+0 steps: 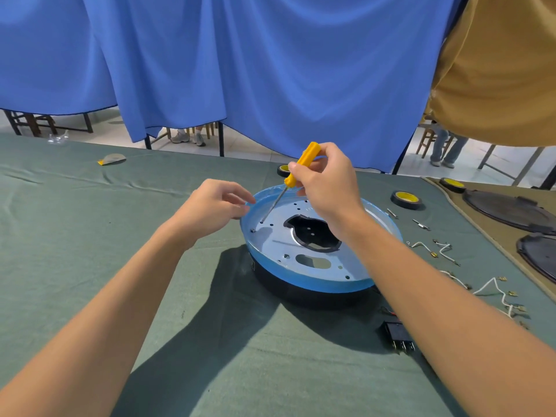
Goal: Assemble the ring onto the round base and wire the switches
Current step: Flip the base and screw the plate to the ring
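Blue and half-transparent, the ring [319,284] sits on top of the black round base [301,296], a little right of the middle of the green table cloth [90,236]. Inside the ring lies a pale metal plate [279,239] with several holes and cut-outs.

The right hand [328,182] is curled around the yellow handle of a screwdriver [304,164]. The tool is tilted, and its thin shaft goes down to the left part of the plate, near a small hole.

The left hand [213,206] is at the left rim of the ring with its fingers loosely bent and the thumb close to the fingertips (I cannot tell if they pinch something small or only touch the rim).

A black switch [397,335] lies on the cloth in front of the base, just beside the right forearm. White wires [493,284] with small metal ends are spread at the right, and a roll of black tape [406,199] lies behind them. A blue curtain [240,70] hangs behind the table.
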